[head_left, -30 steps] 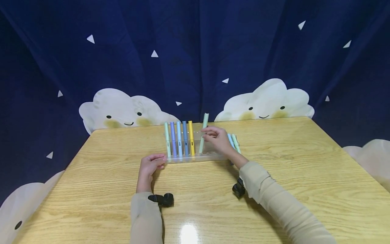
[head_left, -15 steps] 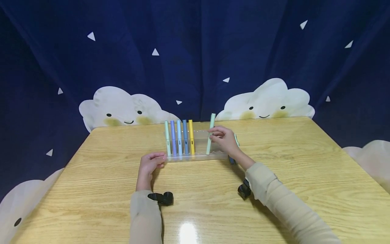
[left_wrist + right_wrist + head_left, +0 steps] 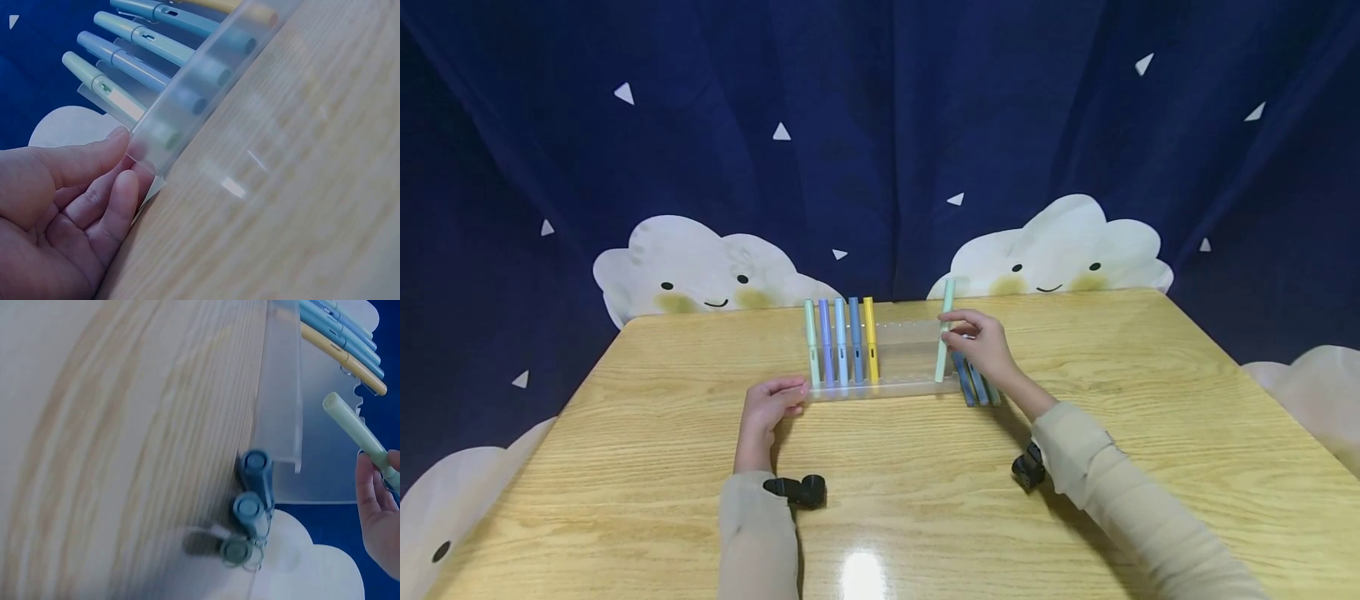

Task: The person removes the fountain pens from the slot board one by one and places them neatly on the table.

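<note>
Probably light, stiff, slick: right hand [image 3: 988, 346] pinched green pen [image 3: 941, 357] mid-length (best hold, I judged); left hand [image 3: 769, 410] pinched clear rack [image 3: 906, 354] by its corner.

Right hand [image 3: 988, 343]: thumb and fingers pinch a pale green pen [image 3: 942, 353], near-upright, leaning slightly right, ends projecting above and below the fingers. Left of these fingers, on the clear rack [image 3: 912, 348]: yellow pen [image 3: 871, 337], then dark blue pen [image 3: 856, 337], light blue pen [image 3: 842, 337], purple pen [image 3: 827, 337], mint pen [image 3: 812, 337]. Just below the right fingers: pen group [image 3: 977, 387], partly hidden. Left hand [image 3: 767, 407]: fingers hold the rack's left end.
</note>
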The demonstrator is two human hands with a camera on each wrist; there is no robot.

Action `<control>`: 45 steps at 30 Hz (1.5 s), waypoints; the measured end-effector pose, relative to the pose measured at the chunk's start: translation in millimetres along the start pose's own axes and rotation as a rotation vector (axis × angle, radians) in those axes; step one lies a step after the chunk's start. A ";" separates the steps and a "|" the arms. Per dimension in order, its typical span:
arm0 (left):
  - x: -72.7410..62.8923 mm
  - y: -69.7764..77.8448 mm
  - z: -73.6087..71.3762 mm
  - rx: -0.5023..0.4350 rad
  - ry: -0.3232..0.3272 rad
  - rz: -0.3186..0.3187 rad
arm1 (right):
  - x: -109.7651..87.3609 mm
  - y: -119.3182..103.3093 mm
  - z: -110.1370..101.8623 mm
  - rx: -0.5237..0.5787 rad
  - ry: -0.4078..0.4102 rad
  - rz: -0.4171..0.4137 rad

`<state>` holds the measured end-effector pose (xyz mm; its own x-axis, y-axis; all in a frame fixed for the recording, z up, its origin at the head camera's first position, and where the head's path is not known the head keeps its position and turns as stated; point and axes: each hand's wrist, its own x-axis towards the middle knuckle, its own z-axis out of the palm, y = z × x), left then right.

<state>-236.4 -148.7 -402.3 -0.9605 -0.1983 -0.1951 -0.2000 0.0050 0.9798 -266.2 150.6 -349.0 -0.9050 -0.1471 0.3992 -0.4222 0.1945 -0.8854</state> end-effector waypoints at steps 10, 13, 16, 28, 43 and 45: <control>-0.9 -0.3 -1.0 -0.007 0.000 0.000 | 1.7 21.4 -21.1 -0.025 0.022 0.006; -1.7 -0.5 -1.5 -0.018 0.005 0.000 | 1.3 22.8 -27.8 -0.022 0.012 0.029; -1.5 -1.1 -2.0 -0.021 0.008 0.001 | 1.1 23.8 -34.1 -0.032 0.002 0.058; 0.4 -1.7 -1.5 -0.026 0.010 0.011 | 2.9 33.0 -56.6 -0.041 -0.062 0.131; 0.9 -3.4 -1.1 -0.011 0.002 0.017 | 4.2 41.2 -75.5 -0.073 -0.155 0.305; 1.3 -3.4 -0.9 -0.011 -0.001 0.018 | 4.1 43.2 -77.4 -0.079 -0.171 0.324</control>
<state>-236.8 -149.9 -405.8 -0.9641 -0.1977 -0.1775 -0.1806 -0.0024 0.9836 -292.2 233.5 -367.2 -0.9732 -0.2244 0.0497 -0.1239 0.3305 -0.9356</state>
